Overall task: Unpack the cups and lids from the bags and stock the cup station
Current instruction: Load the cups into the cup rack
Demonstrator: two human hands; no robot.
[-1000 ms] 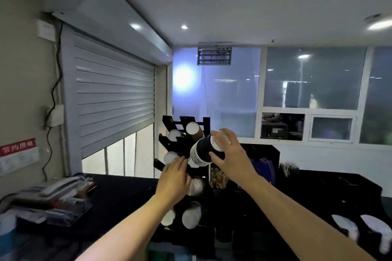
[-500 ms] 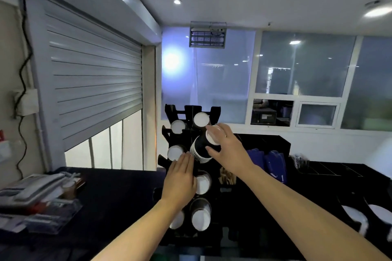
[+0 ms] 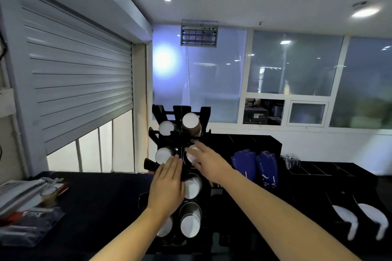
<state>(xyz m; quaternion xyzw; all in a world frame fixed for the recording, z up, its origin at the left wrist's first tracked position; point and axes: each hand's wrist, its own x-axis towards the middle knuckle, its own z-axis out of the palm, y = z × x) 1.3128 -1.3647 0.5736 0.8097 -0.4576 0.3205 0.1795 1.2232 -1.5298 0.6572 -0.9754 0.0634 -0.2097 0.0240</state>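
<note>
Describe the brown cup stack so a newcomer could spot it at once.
Find the black cup rack on the dark counter below the windows. Look at its top row, right side: the brown cup stack. The neighbouring stacks look dark; only this one is brown.
</note>
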